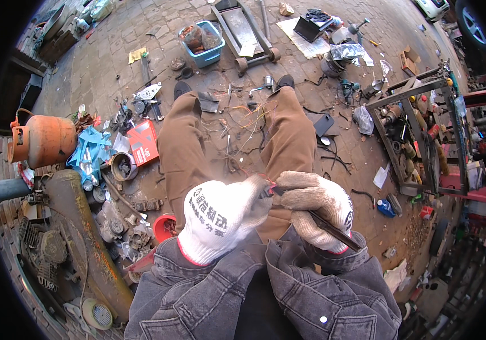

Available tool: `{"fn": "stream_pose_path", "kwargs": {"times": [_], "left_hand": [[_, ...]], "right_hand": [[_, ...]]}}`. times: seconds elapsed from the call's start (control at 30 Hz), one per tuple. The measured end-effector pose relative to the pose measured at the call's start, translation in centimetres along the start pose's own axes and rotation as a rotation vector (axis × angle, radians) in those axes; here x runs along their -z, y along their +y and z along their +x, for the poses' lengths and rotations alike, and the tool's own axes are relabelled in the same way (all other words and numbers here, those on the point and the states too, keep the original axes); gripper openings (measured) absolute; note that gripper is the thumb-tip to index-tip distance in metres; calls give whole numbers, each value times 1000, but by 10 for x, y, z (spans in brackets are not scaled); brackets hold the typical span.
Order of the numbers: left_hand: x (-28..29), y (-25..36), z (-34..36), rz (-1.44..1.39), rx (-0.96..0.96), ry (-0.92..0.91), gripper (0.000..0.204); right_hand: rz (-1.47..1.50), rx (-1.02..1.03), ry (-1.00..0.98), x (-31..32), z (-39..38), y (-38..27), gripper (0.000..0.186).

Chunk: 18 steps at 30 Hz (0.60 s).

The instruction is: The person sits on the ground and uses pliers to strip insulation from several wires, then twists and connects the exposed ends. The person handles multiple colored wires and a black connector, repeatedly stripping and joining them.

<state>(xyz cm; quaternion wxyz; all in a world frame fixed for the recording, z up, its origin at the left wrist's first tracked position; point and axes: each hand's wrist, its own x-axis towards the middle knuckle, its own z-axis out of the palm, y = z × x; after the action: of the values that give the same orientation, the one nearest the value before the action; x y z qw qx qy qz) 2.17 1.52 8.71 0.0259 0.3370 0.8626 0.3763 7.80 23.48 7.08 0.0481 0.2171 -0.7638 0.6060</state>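
Observation:
Both my hands wear white knit gloves with soiled fingers, and they meet above my lap. My left hand [223, 212] is closed in a pinch around thin wires, one of them reddish-orange [243, 171], that run off toward the ground. A small pink-red piece [272, 186] shows between the two hands' fingertips; its kind is too small to make out. In my right hand [316, 207], curled fingers grip a long dark metal tool [333, 229]. Its end sticks out past the wrist, while its front is hidden by the glove. Loose coloured wires [248, 116] lie between my knees.
An orange gas cylinder [45, 139], a red box [143, 143] and a red bowl [165, 226] stand at left. Ahead are a blue bin [209, 56] and a floor jack [240, 31]. A rusty metal frame [418, 187] fills the right. A phone [323, 124] lies by my right knee.

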Motion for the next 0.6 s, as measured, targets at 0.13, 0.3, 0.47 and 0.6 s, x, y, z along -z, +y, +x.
{"fn": "stream_pose_path", "kwargs": {"times": [0.13, 0.3, 0.47, 0.6], "left_hand": [[0, -1, 0, -13, 8, -24, 27], [-1, -1, 0, -15, 20, -39, 24], [-2, 0, 0, -9, 32, -36, 23], [-3, 0, 0, -6, 28, -31, 24]], "right_hand": [[-72, -17, 79, -2, 2, -2, 22], [-135, 21, 65, -2, 8, -4, 25], [-149, 43, 83, -4, 11, -7, 23], [-135, 62, 88, -4, 14, -7, 22]]}}
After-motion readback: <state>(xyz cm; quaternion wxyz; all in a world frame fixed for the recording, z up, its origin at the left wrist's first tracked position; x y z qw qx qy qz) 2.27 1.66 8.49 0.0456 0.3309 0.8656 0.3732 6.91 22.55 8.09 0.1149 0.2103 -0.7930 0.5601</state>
